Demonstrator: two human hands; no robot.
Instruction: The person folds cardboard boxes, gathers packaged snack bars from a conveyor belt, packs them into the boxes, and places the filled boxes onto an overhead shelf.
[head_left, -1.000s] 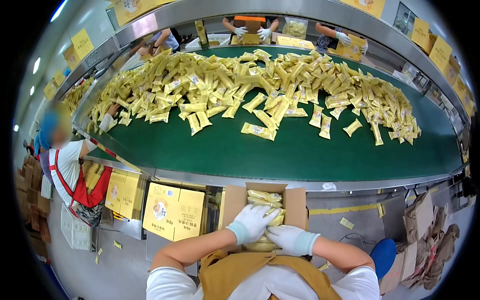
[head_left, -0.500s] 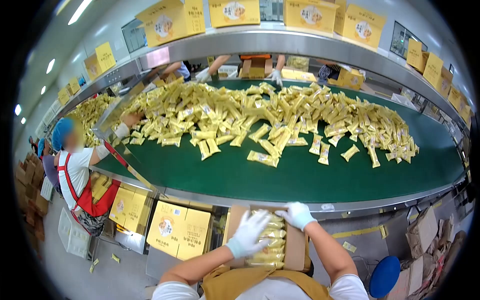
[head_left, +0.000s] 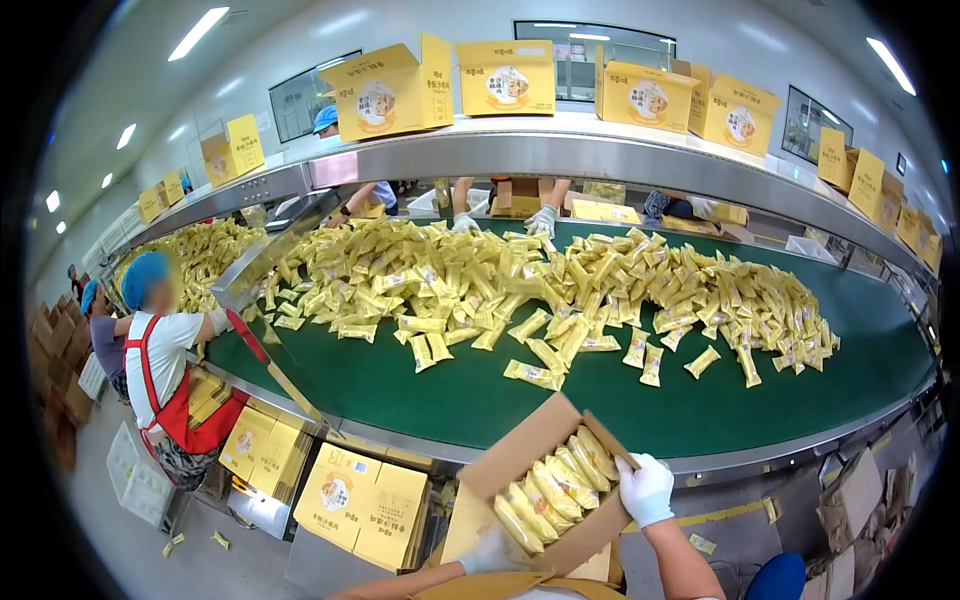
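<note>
A brown-lined cardboard box (head_left: 527, 440) is tilted and turned at the belt's near edge, its open top facing me. Inside, several yellow-wrapped snack packets (head_left: 548, 490) lie side by side in a row. My right hand (head_left: 647, 490), in a white glove, is closed on the box's right wall, thumb at the rim. My left hand (head_left: 495, 553), also gloved, is at the box's lower left corner. It is blurred and its fingers are partly hidden.
A green conveyor belt (head_left: 440, 405) carries a big heap of yellow packets (head_left: 420, 270). Flattened yellow cartons (head_left: 360, 505) are stacked at lower left. A co-worker in a red apron (head_left: 170, 370) stands left. A blue stool (head_left: 775, 578) is lower right. Cartons (head_left: 395, 95) line the upper shelf.
The box has been raised and tilted, turning toward the right. My right hand moved down along its right side; my left hand left the packets for the lower left corner. My view tipped upward.
</note>
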